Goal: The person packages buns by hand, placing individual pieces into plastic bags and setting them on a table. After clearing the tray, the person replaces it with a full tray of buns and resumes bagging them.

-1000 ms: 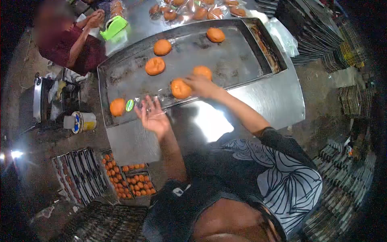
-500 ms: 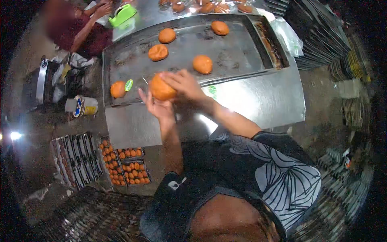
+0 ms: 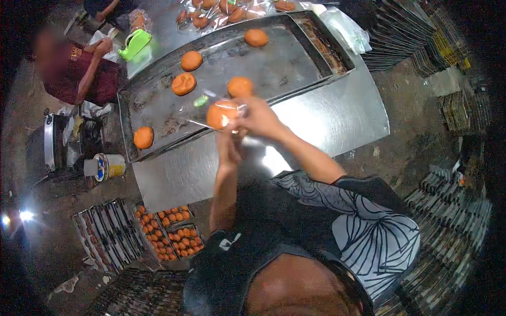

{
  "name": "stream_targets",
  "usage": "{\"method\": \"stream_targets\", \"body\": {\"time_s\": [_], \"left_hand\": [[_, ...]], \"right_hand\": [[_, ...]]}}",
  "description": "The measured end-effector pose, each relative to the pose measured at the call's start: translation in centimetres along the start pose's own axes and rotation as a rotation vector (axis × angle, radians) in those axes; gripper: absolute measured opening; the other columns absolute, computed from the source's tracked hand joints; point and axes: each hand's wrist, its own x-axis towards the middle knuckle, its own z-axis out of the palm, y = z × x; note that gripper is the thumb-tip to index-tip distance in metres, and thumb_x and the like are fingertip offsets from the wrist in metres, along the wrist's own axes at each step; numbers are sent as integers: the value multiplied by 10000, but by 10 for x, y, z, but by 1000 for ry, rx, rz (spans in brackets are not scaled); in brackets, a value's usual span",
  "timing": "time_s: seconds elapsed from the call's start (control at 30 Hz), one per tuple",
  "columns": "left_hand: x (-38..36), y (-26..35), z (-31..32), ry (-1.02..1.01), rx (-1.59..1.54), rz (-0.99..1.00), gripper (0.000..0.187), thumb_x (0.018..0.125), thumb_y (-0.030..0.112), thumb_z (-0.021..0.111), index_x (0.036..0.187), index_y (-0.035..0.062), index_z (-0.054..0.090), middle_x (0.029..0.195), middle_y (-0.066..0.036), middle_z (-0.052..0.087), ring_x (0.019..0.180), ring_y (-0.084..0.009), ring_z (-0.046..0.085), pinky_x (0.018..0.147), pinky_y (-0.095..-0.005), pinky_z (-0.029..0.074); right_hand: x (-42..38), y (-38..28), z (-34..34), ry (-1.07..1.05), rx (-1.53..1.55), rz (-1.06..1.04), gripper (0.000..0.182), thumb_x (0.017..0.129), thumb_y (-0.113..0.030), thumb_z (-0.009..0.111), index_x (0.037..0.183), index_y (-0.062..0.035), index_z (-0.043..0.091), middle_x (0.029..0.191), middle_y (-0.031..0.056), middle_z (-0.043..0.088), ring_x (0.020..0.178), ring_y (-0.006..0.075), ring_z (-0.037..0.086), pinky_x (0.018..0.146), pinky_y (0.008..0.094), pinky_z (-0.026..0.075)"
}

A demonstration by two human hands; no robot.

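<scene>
A round orange-brown bun (image 3: 222, 114) sits inside a clear plastic bag (image 3: 196, 122) above the near rim of the metal tray. My right hand (image 3: 259, 118) closes on the bag at the bun's right side. Below the bun, my left hand (image 3: 230, 148) grips the bag, its fingers partly hidden and a little blurred. A blurred green label (image 3: 201, 100) shows beside the bagged bun. Several loose buns lie on the tray (image 3: 295, 66): one bun (image 3: 240, 87) just behind my hands, another bun (image 3: 143, 137) at the left end.
A steel table (image 3: 174, 179) carries the tray. Bagged buns (image 3: 232, 15) and a green tape dispenser (image 3: 135, 44) lie beyond it. A person in a maroon shirt (image 3: 84, 71) works at the left. Trays of buns (image 3: 182, 239), a bucket (image 3: 109, 167) and stacked trays (image 3: 443, 210) stand around.
The bun is now inside the bag, and my right hand has moved from its top to the bag at its side. The view has shifted, with the tray lying further left.
</scene>
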Motion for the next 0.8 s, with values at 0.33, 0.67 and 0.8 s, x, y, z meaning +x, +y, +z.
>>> {"method": "stream_targets", "body": {"time_s": [0.33,0.67,0.8], "left_hand": [[52,-163,-80,-444,1329,847,201,645,189,631,745,39,542,715,-118,552,699,-278,530,651,-371,426],[58,-102,-81,-596,1452,507,134,758,159,527,765,31,570,735,-112,547,735,-295,517,677,-373,419],[27,-78,-36,-661,1471,354,142,747,132,515,800,19,583,745,-128,575,703,-268,551,644,-354,429]], "right_hand": [[98,-45,-43,263,-121,-358,825,739,-316,608,1300,24,107,1347,227,135,1237,339,197,1000,346,212],[-149,75,1,-540,186,375,283,727,-221,609,934,-29,579,812,152,609,725,231,580,689,322,445],[-139,72,1,-301,222,315,316,744,-216,614,988,-24,555,829,131,606,735,205,574,686,322,454]]}}
